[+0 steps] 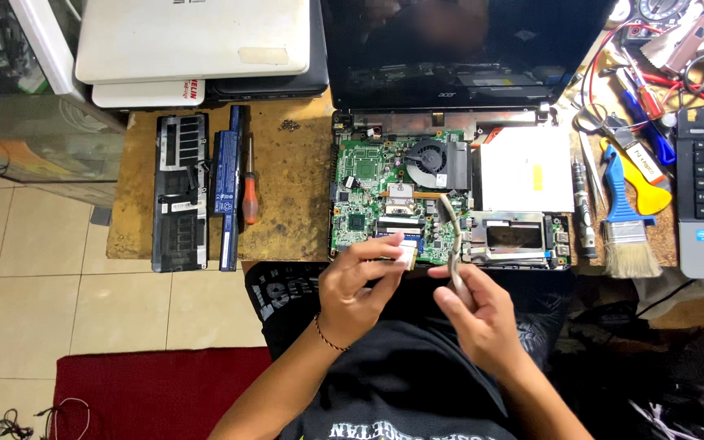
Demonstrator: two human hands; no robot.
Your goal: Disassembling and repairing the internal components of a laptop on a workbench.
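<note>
Your left hand (pixel 352 293) pinches a small pale flat metal block (pixel 406 251), and your right hand (pixel 474 314) closes on a curved grey metal pipe (pixel 452 236); both sit just over the green laptop circuit board (pixel 376 187), hiding its front edge. The board lies on a worn brown wooden table (pixel 287 187) above beige floor tiles (pixel 34 269). Left of the board lies a long black battery with a blue label (pixel 227 187).

A single head-worn camera looks almost straight down from above a seated person. The wooden workbench (pixel 287 179) fills the upper half of the frame, with an opened laptop (pixel 450 195) at center. The person's lap and forearms fill the lower center, close to the lens. Tiled floor (pixel 34 269) shows at left.
</note>
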